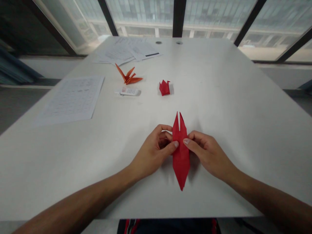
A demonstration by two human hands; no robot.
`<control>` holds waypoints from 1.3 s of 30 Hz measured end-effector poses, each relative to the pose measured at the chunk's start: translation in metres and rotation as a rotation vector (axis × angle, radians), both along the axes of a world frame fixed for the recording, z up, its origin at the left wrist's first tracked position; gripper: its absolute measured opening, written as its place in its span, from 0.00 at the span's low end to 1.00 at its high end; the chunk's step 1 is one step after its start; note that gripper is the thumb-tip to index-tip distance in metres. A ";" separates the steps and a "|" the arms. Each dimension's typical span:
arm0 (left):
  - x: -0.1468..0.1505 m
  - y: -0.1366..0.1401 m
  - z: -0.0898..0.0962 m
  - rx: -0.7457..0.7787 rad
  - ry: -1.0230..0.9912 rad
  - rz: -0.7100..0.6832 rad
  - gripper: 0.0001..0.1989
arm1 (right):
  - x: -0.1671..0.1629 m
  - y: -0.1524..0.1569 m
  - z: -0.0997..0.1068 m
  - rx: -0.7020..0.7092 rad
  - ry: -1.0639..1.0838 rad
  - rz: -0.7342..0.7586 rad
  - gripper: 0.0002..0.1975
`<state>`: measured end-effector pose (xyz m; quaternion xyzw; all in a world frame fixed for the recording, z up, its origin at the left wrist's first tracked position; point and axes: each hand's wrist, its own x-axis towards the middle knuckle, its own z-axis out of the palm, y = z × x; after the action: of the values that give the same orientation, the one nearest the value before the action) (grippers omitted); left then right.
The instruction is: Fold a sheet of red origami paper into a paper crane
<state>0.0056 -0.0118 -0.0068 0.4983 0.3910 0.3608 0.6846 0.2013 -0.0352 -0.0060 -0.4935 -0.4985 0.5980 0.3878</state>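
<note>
A folded piece of red origami paper (pixel 181 162) is held between both hands above the near part of the table. It is long and narrow, with two split points at the far end and one tip toward me. My left hand (pixel 156 151) pinches its left edge, thumb on top and fingers behind. From the other side my right hand (pixel 207 151) grips the right edge the same way, its thumb on the upper face. The fingertips under the paper are hidden.
On the white table (pixel 231 97) stand a small red paper crane (pixel 164 87) and an orange paper crane (pixel 128 76). A white glue tube (pixel 128 91) lies beside the orange one. Printed sheets (pixel 126 50) are spread at the back left, another sheet (pixel 73 97) nearer. Windows (pixel 146 18) rise behind.
</note>
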 end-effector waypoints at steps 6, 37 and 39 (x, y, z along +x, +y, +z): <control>0.002 -0.002 0.002 0.007 -0.031 0.015 0.25 | 0.002 0.002 0.000 0.067 -0.078 -0.025 0.16; -0.006 0.004 -0.004 0.227 0.148 -0.108 0.11 | 0.003 0.011 -0.009 0.036 0.099 -0.154 0.21; -0.008 0.006 -0.004 0.228 0.134 -0.160 0.13 | 0.005 0.011 -0.009 0.087 0.075 -0.163 0.19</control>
<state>-0.0020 -0.0061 -0.0109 0.6253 0.3513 0.3130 0.6226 0.2064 -0.0241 -0.0155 -0.4925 -0.4673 0.5603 0.4745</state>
